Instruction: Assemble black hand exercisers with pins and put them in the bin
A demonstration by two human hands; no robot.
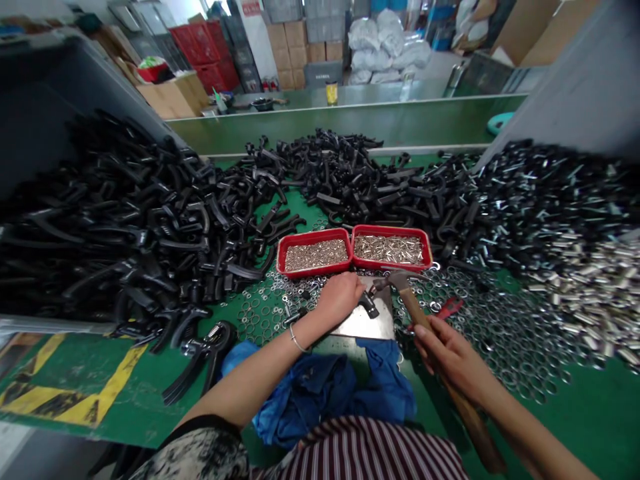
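Observation:
My right hand [440, 347] is wrapped round the wooden handle of a hammer [413, 307], whose head sits over the right part of a metal plate [350, 327]. On that plate my left hand [343, 293] is closed on a small black part [369, 307], steadying it beside the hammer head. Its fingertips are partly hidden. Just beyond the hands stand two red trays: the left tray [315, 272] holds tiny metal pieces, the right tray [425, 250] holds small pins. A blue cloth [320, 393] lies in front of the plate.
Heaps of black handles [165, 220] cover the left and back. Metal rings [500, 333] spread to the right, near red-handled pliers [450, 307]. Black parts with metal pins [560, 193] and silver sleeves [600, 287] pile at far right. One hand gripper [213, 350] lies front left.

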